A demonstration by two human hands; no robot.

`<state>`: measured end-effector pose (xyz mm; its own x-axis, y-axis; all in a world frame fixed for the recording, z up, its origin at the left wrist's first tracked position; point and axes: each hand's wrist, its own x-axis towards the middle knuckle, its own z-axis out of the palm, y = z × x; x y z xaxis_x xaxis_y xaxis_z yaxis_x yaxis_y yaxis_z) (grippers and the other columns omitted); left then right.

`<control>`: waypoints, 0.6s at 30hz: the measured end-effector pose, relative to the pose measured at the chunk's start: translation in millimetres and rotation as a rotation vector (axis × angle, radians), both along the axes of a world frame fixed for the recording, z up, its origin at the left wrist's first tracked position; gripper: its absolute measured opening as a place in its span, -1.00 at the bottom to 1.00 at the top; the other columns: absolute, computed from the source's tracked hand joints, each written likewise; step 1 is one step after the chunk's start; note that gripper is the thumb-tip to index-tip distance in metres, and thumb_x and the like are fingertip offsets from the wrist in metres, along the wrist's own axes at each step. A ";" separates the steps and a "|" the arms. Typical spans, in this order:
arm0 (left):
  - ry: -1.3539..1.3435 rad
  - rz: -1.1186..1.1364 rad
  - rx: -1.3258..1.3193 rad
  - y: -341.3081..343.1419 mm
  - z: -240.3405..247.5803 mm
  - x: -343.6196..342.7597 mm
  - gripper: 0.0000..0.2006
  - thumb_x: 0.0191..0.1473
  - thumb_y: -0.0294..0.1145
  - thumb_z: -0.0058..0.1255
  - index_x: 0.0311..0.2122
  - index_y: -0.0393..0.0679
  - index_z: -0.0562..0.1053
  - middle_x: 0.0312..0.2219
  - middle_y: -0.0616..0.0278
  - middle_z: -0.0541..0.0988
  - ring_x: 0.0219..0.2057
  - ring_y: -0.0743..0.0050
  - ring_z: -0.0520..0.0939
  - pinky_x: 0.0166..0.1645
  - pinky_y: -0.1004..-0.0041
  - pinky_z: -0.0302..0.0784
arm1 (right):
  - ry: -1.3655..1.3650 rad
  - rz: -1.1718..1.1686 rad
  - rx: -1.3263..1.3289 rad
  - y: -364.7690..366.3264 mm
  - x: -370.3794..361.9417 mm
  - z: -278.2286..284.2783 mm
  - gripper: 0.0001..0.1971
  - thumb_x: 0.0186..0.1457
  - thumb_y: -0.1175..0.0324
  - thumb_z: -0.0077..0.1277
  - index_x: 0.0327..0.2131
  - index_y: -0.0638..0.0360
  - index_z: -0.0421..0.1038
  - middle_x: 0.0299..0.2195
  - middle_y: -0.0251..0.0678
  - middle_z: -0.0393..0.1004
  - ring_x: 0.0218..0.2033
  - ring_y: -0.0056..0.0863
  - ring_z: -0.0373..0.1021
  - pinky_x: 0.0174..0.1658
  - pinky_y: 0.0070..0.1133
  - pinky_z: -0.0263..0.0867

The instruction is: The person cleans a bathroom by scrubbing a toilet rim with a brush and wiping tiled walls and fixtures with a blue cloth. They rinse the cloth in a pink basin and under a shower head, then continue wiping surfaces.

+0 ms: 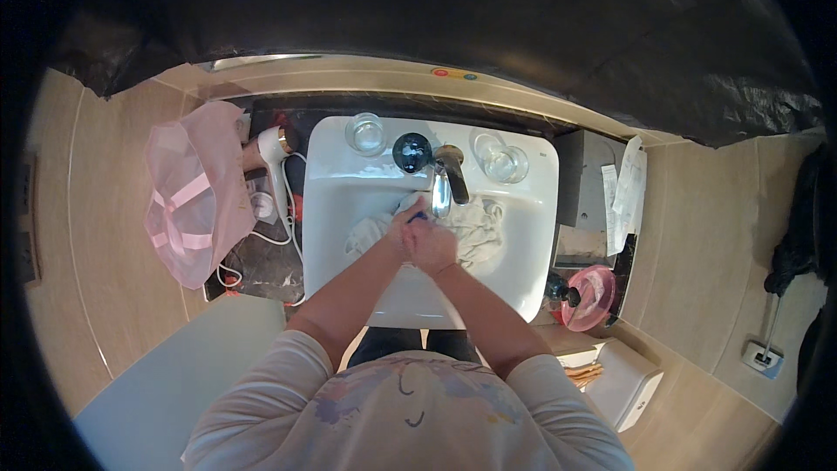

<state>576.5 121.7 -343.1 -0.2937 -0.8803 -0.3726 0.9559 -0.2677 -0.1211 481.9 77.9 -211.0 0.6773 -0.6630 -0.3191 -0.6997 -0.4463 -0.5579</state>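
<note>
In the head view, your left hand (404, 228) and right hand (433, 249) meet, both clenched on the crumpled off-white cloth (481, 231) bunched in the glossy white rectangular sink (525, 275), near the shiny silver metal faucet (452, 173)

Fisheye-bent edges, black corners; basin (526, 275) brightly lit; faucet (451, 173) glinting.

Between the fingers, a dark blue speck (418, 217) is too small to name. The left hand (406, 232) and right hand (432, 249) overlap, hiding fingertips. Beneath the fingers, the middle of the white cloth (479, 231) is covered — what they grip is unclear. Far beyond the fingers, a black sheet (418, 9) runs off the top edge.
</note>
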 end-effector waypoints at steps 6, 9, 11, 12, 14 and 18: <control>-0.398 -0.044 0.452 -15.6 76.2 -6.8 -0.54 0.17 0.08 -0.20 -0.10 -0.12 0.40 -0.24 0.16 0.54 -0.24 0.23 0.55 -0.10 0.21 0.47 | -0.257 -0.534 0.128 -22.6 -18.1 -32.1 -0.75 0.09 0.19 -0.06 -0.32 0.19 0.36 -0.42 -0.01 0.47 -0.34 -0.02 0.42 -0.28 -0.22 0.30; -0.161 -0.035 0.182 -2.7 44.8 1.1 -0.59 0.18 0.05 -0.18 -0.17 -0.10 0.43 -0.35 0.27 0.53 -0.33 0.33 0.56 -0.17 0.28 0.51 | -0.323 -0.309 0.100 10.8 -2.4 -30.1 -0.72 0.07 0.21 0.00 -0.23 0.19 0.34 -0.34 0.01 0.43 -0.25 0.01 0.37 -0.20 -0.24 0.27; -0.222 0.050 0.164 -3.7 71.1 -4.9 -0.65 0.20 -0.03 -0.19 -0.17 -0.09 0.42 -0.34 0.28 0.53 -0.35 0.38 0.55 -0.21 0.35 0.52 | -0.527 -0.341 0.227 25.1 11.0 -13.5 -0.73 0.05 0.22 0.01 -0.24 0.19 0.35 -0.34 0.02 0.41 -0.22 0.02 0.34 -0.18 -0.23 0.26; -0.187 0.028 0.164 -2.6 47.6 -7.0 -0.67 0.20 -0.06 -0.19 -0.16 -0.10 0.41 -0.33 0.29 0.53 -0.34 0.39 0.54 -0.22 0.37 0.51 | -0.588 -0.362 0.145 22.2 10.9 -27.7 -0.78 0.01 0.26 0.04 -0.33 0.19 0.39 -0.37 0.00 0.41 -0.25 0.00 0.35 -0.19 -0.24 0.26; -0.122 -0.008 0.176 2.7 22.7 -6.0 -0.70 0.21 -0.11 -0.19 -0.15 -0.10 0.41 -0.32 0.29 0.52 -0.33 0.41 0.53 -0.23 0.41 0.50 | -0.301 -0.181 -0.206 4.7 -2.7 -44.2 -0.80 -0.01 0.27 0.05 -0.35 0.18 0.41 -0.37 -0.04 0.42 -0.26 -0.04 0.36 -0.20 -0.26 0.27; -0.260 0.136 0.274 -10.0 76.2 -12.5 -0.78 0.22 -0.26 -0.20 -0.15 -0.11 0.41 -0.34 0.31 0.52 -0.26 0.49 0.51 -0.15 0.47 0.47 | 0.058 -0.271 -0.161 -41.0 -19.8 -26.9 -0.75 -0.06 0.26 0.09 -0.31 0.18 0.45 -0.35 -0.10 0.46 -0.28 -0.11 0.41 -0.21 -0.31 0.29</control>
